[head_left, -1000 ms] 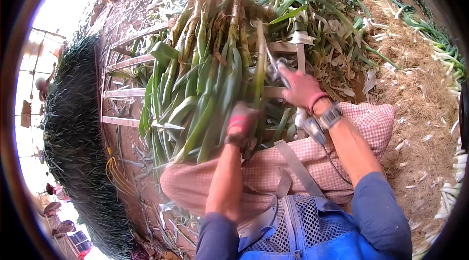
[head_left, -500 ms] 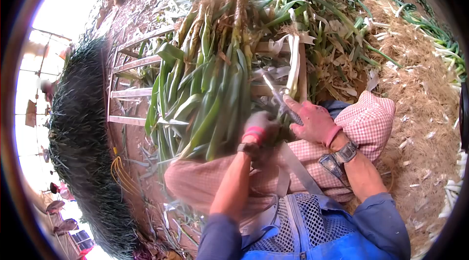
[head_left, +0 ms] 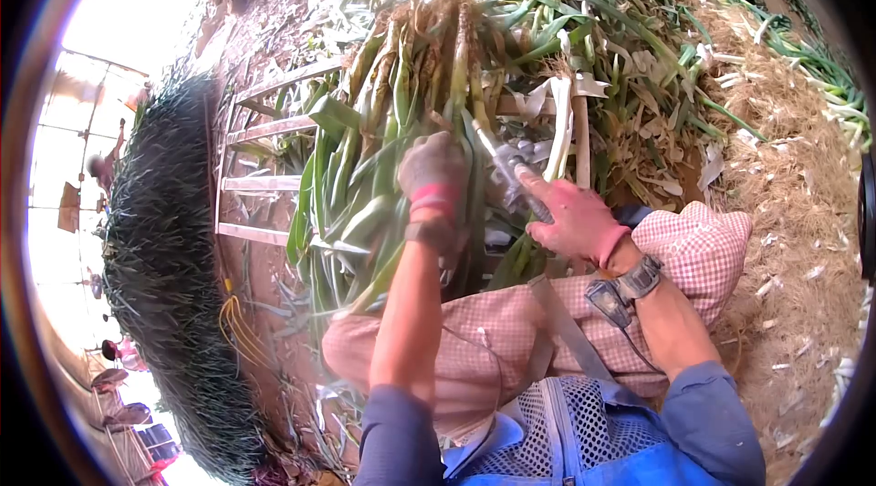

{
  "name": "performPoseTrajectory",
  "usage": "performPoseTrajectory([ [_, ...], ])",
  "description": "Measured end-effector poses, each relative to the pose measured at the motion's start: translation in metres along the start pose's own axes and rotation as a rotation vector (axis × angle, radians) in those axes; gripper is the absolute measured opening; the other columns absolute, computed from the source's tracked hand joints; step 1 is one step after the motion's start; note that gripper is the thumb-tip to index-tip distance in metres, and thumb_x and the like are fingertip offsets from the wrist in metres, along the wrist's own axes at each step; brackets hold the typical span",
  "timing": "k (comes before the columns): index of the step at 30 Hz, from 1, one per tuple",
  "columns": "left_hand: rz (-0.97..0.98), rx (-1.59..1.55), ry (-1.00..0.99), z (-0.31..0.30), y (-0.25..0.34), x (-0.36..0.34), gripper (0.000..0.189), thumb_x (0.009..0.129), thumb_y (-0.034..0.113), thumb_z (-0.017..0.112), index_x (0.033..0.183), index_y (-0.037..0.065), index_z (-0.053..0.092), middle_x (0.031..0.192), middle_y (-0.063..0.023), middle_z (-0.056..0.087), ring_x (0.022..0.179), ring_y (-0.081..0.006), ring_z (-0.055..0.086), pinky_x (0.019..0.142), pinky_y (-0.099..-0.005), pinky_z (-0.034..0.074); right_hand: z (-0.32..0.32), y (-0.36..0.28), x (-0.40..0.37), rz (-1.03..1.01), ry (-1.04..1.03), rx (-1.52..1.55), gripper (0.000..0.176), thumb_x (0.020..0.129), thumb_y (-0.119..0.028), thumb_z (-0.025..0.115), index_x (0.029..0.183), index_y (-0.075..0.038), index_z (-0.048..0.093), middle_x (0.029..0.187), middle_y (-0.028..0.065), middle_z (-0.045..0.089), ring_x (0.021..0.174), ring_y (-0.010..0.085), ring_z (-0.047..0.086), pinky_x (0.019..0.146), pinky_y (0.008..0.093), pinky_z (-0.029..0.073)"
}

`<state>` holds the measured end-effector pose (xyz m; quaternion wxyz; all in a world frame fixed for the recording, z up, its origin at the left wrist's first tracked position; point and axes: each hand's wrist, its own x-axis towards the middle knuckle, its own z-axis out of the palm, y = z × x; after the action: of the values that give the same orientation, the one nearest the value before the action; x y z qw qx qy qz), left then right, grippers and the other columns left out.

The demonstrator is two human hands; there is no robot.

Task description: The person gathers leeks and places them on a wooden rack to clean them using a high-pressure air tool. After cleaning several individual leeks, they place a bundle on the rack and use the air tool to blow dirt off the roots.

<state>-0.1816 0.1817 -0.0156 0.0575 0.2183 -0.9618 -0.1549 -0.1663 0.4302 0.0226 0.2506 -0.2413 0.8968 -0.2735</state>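
A bunch of green onions (head_left: 383, 112) with roots and brown outer skins lies over a slatted rack (head_left: 274, 127) in front of me. My left hand (head_left: 432, 171), in a dusty glove with a pink cuff, is on this bunch, fingers curled down around a stalk; motion blurs it a little and the fingertips are partly hidden. In my right hand (head_left: 577, 219), also gloved, is a grey metal air blow gun (head_left: 513, 171), its thin nozzle pointing up and left at the stalks. Just beyond that hand a white, peeled green onion (head_left: 560, 125) lies against the rack.
Stripped leaves and skins (head_left: 630, 75) heap behind the rack. A long stack of green leaves (head_left: 164, 276) runs along the left. Cut roots and white bits (head_left: 794, 240) cover the ground at right. My checked trouser leg (head_left: 511, 326) is close below the rack. A yellow cord (head_left: 234, 322) lies left.
My left hand has moved up and left from near my lap onto the bunch. The right hand keeps the blow gun, shifted slightly; the peeled onion lies roughly where it was.
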Motion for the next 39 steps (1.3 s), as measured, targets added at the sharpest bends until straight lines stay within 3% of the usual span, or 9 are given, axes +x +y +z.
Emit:
performPoseTrajectory([
  [2, -0.026, 0.009, -0.081, -0.001, 0.000, 0.008, 0.028, 0.090, 0.033, 0.069, 0.112, 0.018, 0.079, 0.115, -0.0140, 0.074, 0.110, -0.0362, 0.070, 0.096, -0.0480, 0.054, 0.001, -0.008, 0.012, -0.039, -0.084, -0.028, 0.082, 0.088, -0.032, 0.072, 0.163, -0.019, 0.041, 0.124, 0.0215, 0.066, 0.116, 0.0417, 0.066, 0.104, 0.0471, 0.051],
  [10, -0.020, 0.107, -0.110, 0.006, 0.002, 0.017, 0.044, 0.086, 0.037, 0.074, 0.126, 0.020, 0.073, 0.121, -0.0120, 0.071, 0.113, -0.0346, 0.069, 0.097, -0.0487, 0.055, -0.014, -0.021, 0.088, -0.010, 0.083, -0.107, 0.078, 0.088, -0.025, 0.069, 0.160, -0.013, 0.042, 0.111, 0.0259, 0.071, 0.104, 0.0462, 0.071, 0.096, 0.0549, 0.057],
  [14, -0.025, 0.150, -0.221, 0.000, 0.008, 0.029, 0.049, 0.087, 0.041, 0.073, 0.130, 0.017, 0.070, 0.130, -0.0125, 0.069, 0.118, -0.0350, 0.068, 0.098, -0.0495, 0.055, -0.031, -0.020, 0.131, 0.023, 0.084, -0.109, 0.076, 0.089, -0.025, 0.068, 0.159, -0.012, 0.042, 0.115, 0.0270, 0.072, 0.110, 0.0454, 0.071, 0.099, 0.0538, 0.056],
  [23, -0.087, 0.103, -0.354, 0.017, 0.016, 0.024, 0.034, 0.091, 0.042, 0.065, 0.105, 0.014, 0.078, 0.106, -0.0166, 0.078, 0.101, -0.0389, 0.075, 0.090, -0.0496, 0.059, -0.041, 0.004, 0.211, -0.020, 0.255, -0.106, 0.081, 0.084, -0.029, 0.067, 0.159, -0.012, 0.044, 0.114, 0.0260, 0.071, 0.101, 0.0442, 0.071, 0.092, 0.0509, 0.057],
  [29, 0.402, -0.340, -0.635, 0.024, 0.043, -0.037, 0.027, 0.092, 0.031, 0.069, 0.113, 0.014, 0.077, 0.113, -0.0163, 0.076, 0.102, -0.0363, 0.074, 0.088, -0.0460, 0.058, -0.021, 0.025, 0.145, -0.077, 0.177, -0.053, 0.078, 0.086, -0.029, 0.070, 0.159, -0.015, 0.046, 0.111, 0.0264, 0.070, 0.099, 0.0458, 0.070, 0.090, 0.0512, 0.057],
  [32, 0.201, -0.642, -0.446, 0.027, 0.016, -0.021, 0.029, 0.094, 0.030, 0.067, 0.114, 0.012, 0.077, 0.115, -0.0174, 0.076, 0.105, -0.0378, 0.073, 0.091, -0.0468, 0.057, -0.021, 0.030, 0.098, 0.054, 0.150, -0.028, 0.079, 0.086, -0.031, 0.071, 0.159, -0.016, 0.046, 0.116, 0.0268, 0.069, 0.106, 0.0454, 0.068, 0.095, 0.0498, 0.056],
  [34, 0.026, -0.191, -0.181, 0.022, 0.005, 0.002, 0.031, 0.095, 0.031, 0.065, 0.117, 0.011, 0.076, 0.114, -0.0190, 0.076, 0.108, -0.0400, 0.071, 0.094, -0.0481, 0.056, -0.013, 0.030, 0.069, 0.113, 0.149, -0.012, 0.079, 0.087, -0.031, 0.072, 0.160, -0.016, 0.046, 0.119, 0.0270, 0.068, 0.110, 0.0452, 0.067, 0.098, 0.0488, 0.055],
  [37, -0.011, -0.067, -0.164, 0.031, -0.007, 0.011, 0.035, 0.095, 0.034, 0.065, 0.119, 0.012, 0.075, 0.113, -0.0203, 0.075, 0.110, -0.0411, 0.070, 0.095, -0.0499, 0.055, -0.002, 0.019, 0.029, -0.027, 0.157, 0.076, 0.080, 0.088, -0.031, 0.072, 0.161, -0.017, 0.044, 0.122, 0.0264, 0.066, 0.112, 0.0447, 0.066, 0.100, 0.0477, 0.054],
  [39, -0.048, -0.045, -0.184, 0.036, -0.004, 0.021, 0.036, 0.094, 0.035, 0.065, 0.120, 0.012, 0.074, 0.113, -0.0205, 0.074, 0.110, -0.0412, 0.070, 0.095, -0.0504, 0.055, 0.003, 0.006, 0.012, -0.086, -0.010, 0.057, 0.081, 0.088, -0.031, 0.073, 0.162, -0.017, 0.042, 0.119, 0.0247, 0.066, 0.110, 0.0444, 0.066, 0.099, 0.0478, 0.054],
])
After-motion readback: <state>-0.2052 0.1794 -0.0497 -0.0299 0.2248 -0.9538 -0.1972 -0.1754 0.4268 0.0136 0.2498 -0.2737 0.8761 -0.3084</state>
